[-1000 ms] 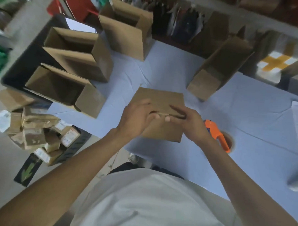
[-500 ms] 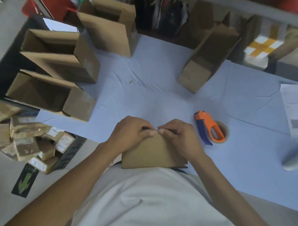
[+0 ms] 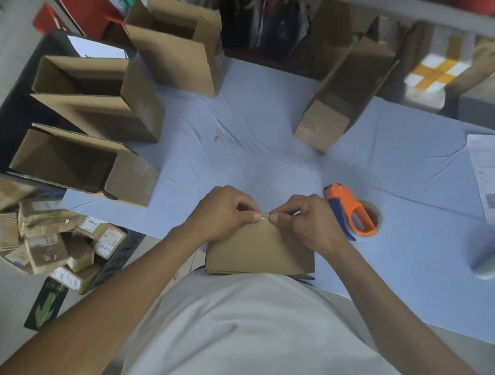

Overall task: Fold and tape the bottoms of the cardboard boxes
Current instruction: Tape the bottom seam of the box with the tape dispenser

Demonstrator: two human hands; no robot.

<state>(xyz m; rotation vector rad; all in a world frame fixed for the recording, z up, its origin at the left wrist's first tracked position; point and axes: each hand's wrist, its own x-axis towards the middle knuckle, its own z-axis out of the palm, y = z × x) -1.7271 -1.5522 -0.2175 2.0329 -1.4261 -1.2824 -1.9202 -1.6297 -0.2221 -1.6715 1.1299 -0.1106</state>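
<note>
The far edge of a flat cardboard box [image 3: 259,250] is pinched by both hands [image 3: 222,213] [image 3: 307,221], fingers closed. An orange tape dispenser [image 3: 350,213] is laid just right on the counter [image 3: 270,148].

Dim, flat, bluish indoor light, no glare, only soft shadows beside the open boxes [image 3: 99,101]. Strong wide-angle bending toward the edges. Fairly sharp around table centre [image 3: 256,159], soft and smeared at the far right edge and top shelf.
</note>
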